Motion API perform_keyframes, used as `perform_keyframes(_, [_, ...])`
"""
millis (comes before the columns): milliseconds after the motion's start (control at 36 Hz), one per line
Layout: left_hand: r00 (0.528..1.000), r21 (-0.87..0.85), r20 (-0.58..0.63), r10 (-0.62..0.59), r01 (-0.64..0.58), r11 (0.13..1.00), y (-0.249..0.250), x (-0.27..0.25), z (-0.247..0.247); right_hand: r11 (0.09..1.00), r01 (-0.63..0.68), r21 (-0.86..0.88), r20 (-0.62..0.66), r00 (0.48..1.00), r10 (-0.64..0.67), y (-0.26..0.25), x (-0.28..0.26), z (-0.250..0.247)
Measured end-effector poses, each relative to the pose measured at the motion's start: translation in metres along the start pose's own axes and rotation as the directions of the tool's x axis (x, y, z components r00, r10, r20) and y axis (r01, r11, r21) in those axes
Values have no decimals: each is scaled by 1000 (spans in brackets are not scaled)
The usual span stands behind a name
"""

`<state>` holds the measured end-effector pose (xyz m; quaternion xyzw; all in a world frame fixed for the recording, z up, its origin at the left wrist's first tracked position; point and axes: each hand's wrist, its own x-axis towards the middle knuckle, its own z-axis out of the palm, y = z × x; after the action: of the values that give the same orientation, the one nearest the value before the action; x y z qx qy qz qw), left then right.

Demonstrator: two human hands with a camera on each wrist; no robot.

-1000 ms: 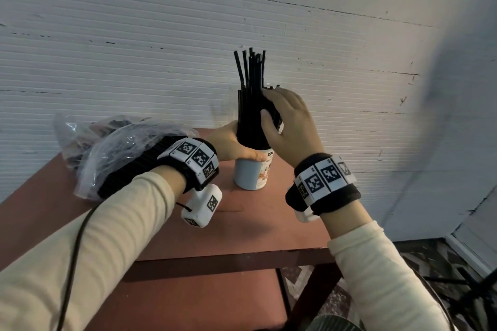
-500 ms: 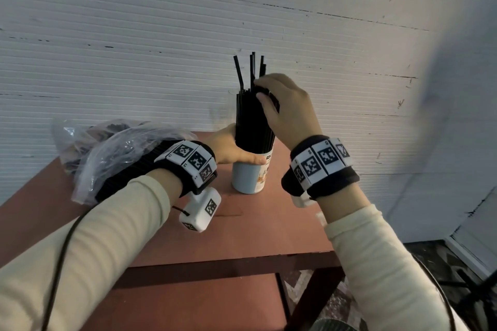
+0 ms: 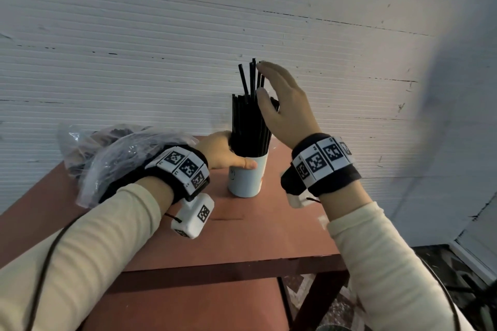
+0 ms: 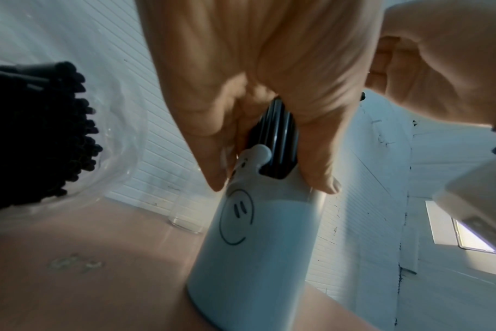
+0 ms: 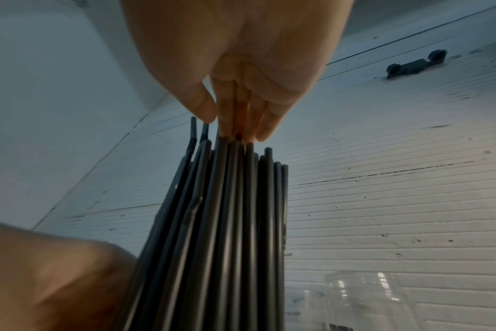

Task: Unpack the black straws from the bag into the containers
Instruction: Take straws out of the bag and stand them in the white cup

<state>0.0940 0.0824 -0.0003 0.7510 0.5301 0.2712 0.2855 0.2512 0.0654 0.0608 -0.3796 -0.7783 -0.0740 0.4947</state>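
A white cup [image 3: 247,180] with a drawn face [image 4: 237,220] stands on the red-brown table [image 3: 282,228], packed with upright black straws [image 3: 248,121]. My left hand [image 3: 222,150] grips the cup at its rim, thumb across the front [image 4: 323,179]. My right hand [image 3: 285,107] is raised beside the straws, fingers straight, with the fingertips [image 5: 241,125] touching the tops of the tallest straws [image 5: 229,201]. The clear plastic bag [image 3: 118,153] lies at the left with more black straws [image 4: 40,134] inside.
A clear glass [image 4: 184,212] stands behind the cup near the white ribbed wall [image 3: 134,62]. Another clear jar [image 5: 365,300] shows low in the right wrist view. The table's front edge [image 3: 228,266] is near my forearms; the floor drops away at right.
My right hand has let go of the straw bundle, risen and straightened its fingers onto the straw tops. Most straws now sit lower in the cup. My left hand stays on the cup.
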Motion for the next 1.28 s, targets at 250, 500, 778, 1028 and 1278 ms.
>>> perform_keyframes(250, [1000, -43, 30, 5, -3, 999, -7, 7, -2, 999, -31, -26, 52, 998, 32, 9, -15, 8])
perform_keyframes(500, [1000, -59, 9, -19, 20, 998, -13, 10, 0, 1000, -13, -4, -7, 1000, 13, 8, 5, 0])
perform_keyframes(778, [1000, -64, -7, -27, 27, 998, -17, 12, 2, 993, -6, 115, -15, 1000, 7, 3, 10, -3])
perform_keyframes(1028, [1000, -62, -8, -27, 26, 998, -16, 13, 2, 997, 12, 81, -87, 996, -5, -1, 14, -11])
perform_keyframes(1278, [1000, -85, -13, -24, 23, 996, -15, 12, 3, 997, -72, 34, -39, 997, 73, -4, 22, -13])
